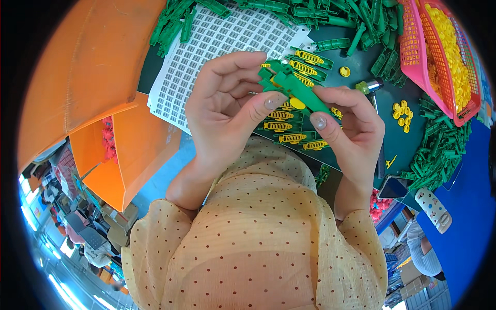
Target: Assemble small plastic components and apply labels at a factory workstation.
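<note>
Between my two hands is a green plastic toy part [299, 93], long and tilted, with a small yellow round piece [297, 103] at its underside. My left hand [227, 101] pinches its upper-left end between thumb and fingers. My right hand [354, 121] grips the lower-right end with thumb and forefinger. Beneath and behind them, several green half shells with yellow ribbed inserts [293, 138] lie in a row on the dark green table. A white sheet of small grey printed labels [181, 77] lies left of them, partly covered by my left hand.
Loose green parts [330, 15] pile up at the far side, and another heap [439, 144] lies at right. A pink basket [413, 46] holds yellow pieces. Yellow caps [403, 114], a hammer [370, 87] and a phone [393, 187] are at right. An orange bin [103, 186] stands left.
</note>
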